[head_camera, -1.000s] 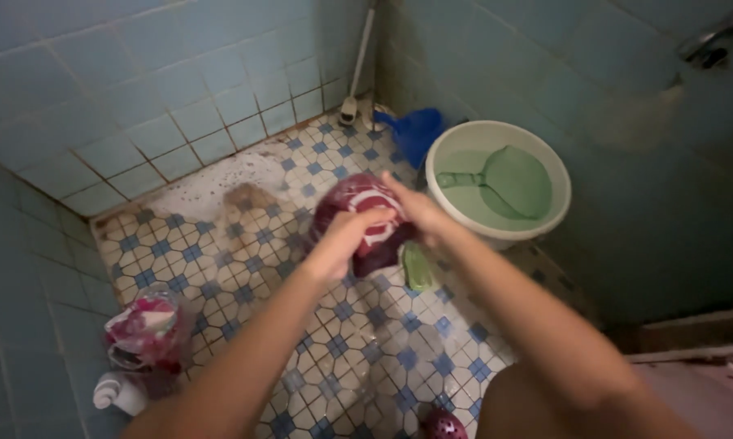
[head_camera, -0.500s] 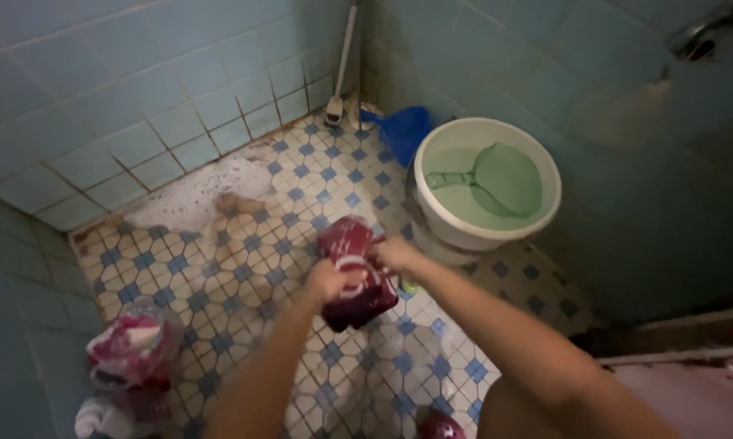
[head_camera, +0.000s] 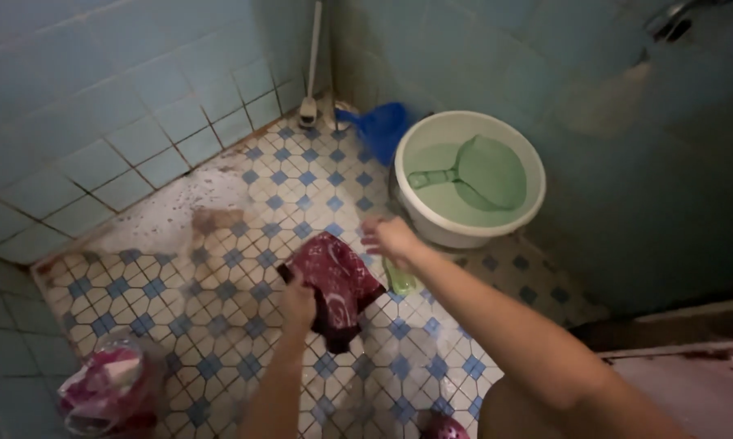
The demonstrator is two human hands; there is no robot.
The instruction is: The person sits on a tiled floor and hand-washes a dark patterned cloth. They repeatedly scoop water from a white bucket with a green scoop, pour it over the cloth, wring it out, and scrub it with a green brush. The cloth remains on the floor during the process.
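In the head view the left hand (head_camera: 298, 299) grips a dark red cloth (head_camera: 338, 284) hanging over the tiled floor (head_camera: 220, 276), while the right hand (head_camera: 391, 237), fingers loose and released, hovers just beside it near a pale bucket (head_camera: 468, 232) holding a green dipper (head_camera: 472, 172).

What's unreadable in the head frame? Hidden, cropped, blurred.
Head view only:
- Right hand: motion-blurred; fingers cannot be told apart.
- Left hand: its fingers go under the dark red cloth, grip hidden.
- Green item on the floor: partly behind the right arm, kind unclear.
- Pink bundle: blurred, contents unclear.
- Round pink object: cut by the bottom edge.
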